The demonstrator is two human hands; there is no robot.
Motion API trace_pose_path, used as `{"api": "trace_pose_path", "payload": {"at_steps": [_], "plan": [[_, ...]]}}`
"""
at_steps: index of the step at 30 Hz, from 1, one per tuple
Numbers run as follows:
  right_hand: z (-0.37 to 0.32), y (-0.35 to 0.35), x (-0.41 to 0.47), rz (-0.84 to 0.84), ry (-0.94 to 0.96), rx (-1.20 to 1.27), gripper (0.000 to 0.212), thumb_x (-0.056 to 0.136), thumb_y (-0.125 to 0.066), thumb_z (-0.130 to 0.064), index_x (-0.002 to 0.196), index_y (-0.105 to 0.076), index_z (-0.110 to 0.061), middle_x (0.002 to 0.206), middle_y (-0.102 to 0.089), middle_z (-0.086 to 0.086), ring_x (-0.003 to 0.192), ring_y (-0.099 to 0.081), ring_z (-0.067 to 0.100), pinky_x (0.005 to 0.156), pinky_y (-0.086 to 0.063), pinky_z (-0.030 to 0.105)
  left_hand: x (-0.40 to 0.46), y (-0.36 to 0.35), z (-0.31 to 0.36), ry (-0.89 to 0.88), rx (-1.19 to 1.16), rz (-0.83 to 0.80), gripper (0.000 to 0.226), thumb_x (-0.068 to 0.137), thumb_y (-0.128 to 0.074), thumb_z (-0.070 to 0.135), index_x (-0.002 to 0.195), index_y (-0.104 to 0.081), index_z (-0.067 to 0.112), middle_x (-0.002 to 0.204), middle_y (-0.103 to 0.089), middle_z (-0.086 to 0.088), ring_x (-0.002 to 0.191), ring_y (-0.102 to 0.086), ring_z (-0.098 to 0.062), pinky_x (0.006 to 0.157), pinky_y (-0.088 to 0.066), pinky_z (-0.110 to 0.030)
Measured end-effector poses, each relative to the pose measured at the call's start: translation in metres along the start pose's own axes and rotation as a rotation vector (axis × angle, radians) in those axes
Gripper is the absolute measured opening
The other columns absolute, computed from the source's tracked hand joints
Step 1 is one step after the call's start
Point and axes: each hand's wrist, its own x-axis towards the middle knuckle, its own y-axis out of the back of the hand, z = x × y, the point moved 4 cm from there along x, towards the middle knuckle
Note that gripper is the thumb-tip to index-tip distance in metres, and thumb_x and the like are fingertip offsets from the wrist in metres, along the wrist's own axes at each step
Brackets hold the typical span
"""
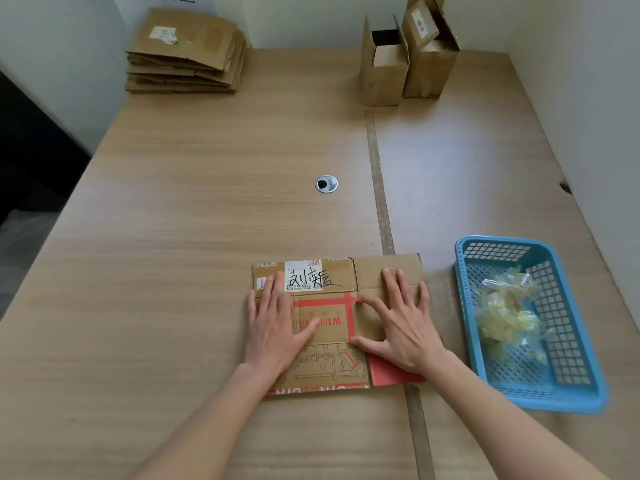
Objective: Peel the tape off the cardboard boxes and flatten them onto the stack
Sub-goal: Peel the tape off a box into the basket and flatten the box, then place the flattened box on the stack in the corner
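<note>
While both hands lie spread and flat on the cardboard box point(341, 320), gripping nothing, the person presses it down at the near edge of the bench point(194, 209), just right of centre. The left hand point(277, 327) covers the nine o'clock side of the box, fingertips beside the white label point(303, 275). The right hand point(398, 323) bears on the three o'clock side, its index finger bent at the red print. The box already looks collapsed, so the step in hand is probably the last squeeze before it goes to the stack. To do it well, the person would likely press along the fold lines, palms working outward, so the flaps lie level and no corner springs back. The carry is long: the stack point(183, 53) of flattened boxes sits far off at eleven o'clock, so a grip on both short edges would probably keep the sheet from flopping open.

Now the count. One box lies under the hands. Two upright boxes point(408, 57) wait at one o'clock, touching each other, tops open. The stack holds several sheets, the exact number hard to tell. One blue basket point(571, 386) sits at three o'clock, close beside the box, holding crumpled tape point(509, 313).
</note>
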Motion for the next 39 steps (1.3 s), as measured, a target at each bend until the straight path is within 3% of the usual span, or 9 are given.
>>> {"api": "trace_pose_path", "payload": {"at_steps": [2,5,13,17,22,24,27,33,39], "plan": [[0.001,-0.007,0.001,0.045,-0.003,0.006,0.084,0.077,-0.03,-0.097,0.15,-0.024,-0.056,0.169,0.001,0.013,0.155,0.007,0.038,0.116,-0.006,0.071,0.001,-0.004,-0.003,-0.025,-0.002,0.07,0.081,0.088,-0.039,0.077,0.145,-0.04,0.019,0.17,-0.008,-0.006,0.157,-0.005,-0.024,0.125,-0.011,-0.057],[0.003,-0.011,0.005,0.115,-0.006,0.021,0.084,0.079,-0.034,-0.093,0.153,-0.018,-0.057,0.169,0.0,0.013,0.155,0.002,0.038,0.114,-0.009,0.074,0.01,-0.008,-0.005,-0.051,0.051,0.059,0.084,0.09,-0.035,0.076,0.161,-0.023,0.033,0.17,-0.009,-0.007,0.157,-0.008,-0.026,0.123,-0.015,-0.059],[0.003,-0.011,0.012,0.128,-0.059,0.036,0.084,0.079,-0.035,-0.093,0.153,-0.019,-0.057,0.169,-0.003,0.014,0.155,-0.002,0.039,0.111,-0.01,0.077,0.029,-0.006,-0.006,-0.115,0.085,-0.024,0.096,0.083,-0.033,0.086,0.162,-0.006,0.038,0.17,0.014,-0.005,0.157,0.013,-0.025,0.121,0.002,-0.062],[0.002,-0.009,0.011,0.122,-0.083,0.033,0.081,0.08,-0.032,-0.093,0.152,-0.023,-0.057,0.169,-0.005,0.014,0.155,-0.003,0.038,0.111,-0.011,0.077,0.03,-0.006,-0.006,-0.06,0.111,-0.109,0.103,0.075,-0.017,0.098,0.158,0.012,0.044,0.165,0.032,0.0,0.151,0.03,-0.021,0.121,0.012,-0.061],[-0.003,-0.002,0.006,0.068,-0.142,0.055,0.077,0.083,-0.018,-0.093,0.152,-0.002,-0.062,0.167,0.018,0.011,0.154,0.018,0.033,0.118,0.003,0.069,0.024,0.004,0.001,-0.001,0.086,-0.171,0.096,0.077,-0.02,0.095,0.153,0.02,0.051,0.159,0.043,-0.001,0.145,0.042,-0.02,0.117,0.016,-0.066],[-0.002,0.0,0.0,0.034,-0.197,0.14,0.072,0.087,-0.014,-0.089,0.149,0.011,-0.063,0.162,0.036,0.007,0.15,0.03,0.029,0.119,0.012,0.063,0.01,0.008,0.004,0.156,0.045,-0.113,0.093,0.078,-0.028,0.094,0.152,0.012,0.056,0.161,0.037,-0.009,0.149,0.035,-0.028,0.116,0.013,-0.068],[0.005,-0.002,-0.025,-0.046,-0.35,0.26,0.067,0.093,-0.02,-0.079,0.148,0.014,-0.063,0.157,0.043,0.009,0.15,0.03,0.032,0.122,0.007,0.061,-0.017,0.012,0.001,0.439,-0.043,-0.139,0.095,0.07,-0.033,0.098,0.153,0.0,0.062,0.164,0.013,-0.02,0.152,0.009,-0.039,0.118,-0.009,-0.067],[-0.01,0.015,-0.049,-0.089,-0.555,0.263,0.074,0.093,-0.043,-0.072,0.155,-0.008,-0.054,0.164,-0.007,0.023,0.154,-0.008,0.038,0.12,-0.025,0.049,-0.036,0.026,-0.003,0.502,-0.222,-0.136,0.102,0.061,-0.07,0.086,0.149,-0.025,0.062,0.154,-0.011,-0.009,0.14,-0.017,-0.037,0.113,-0.029,-0.062],[0.0,0.027,-0.041,-0.064,-0.589,0.431,0.071,0.074,-0.079,-0.061,0.135,-0.049,-0.044,0.142,-0.031,0.016,0.135,-0.033,0.037,0.112,-0.031,0.05,-0.065,0.031,-0.015,0.529,-0.375,-0.063,0.107,0.056,-0.084,0.074,0.149,-0.033,0.058,0.12,-0.029,-0.001,0.104,-0.048,-0.024,0.099,-0.048,-0.038]]}}
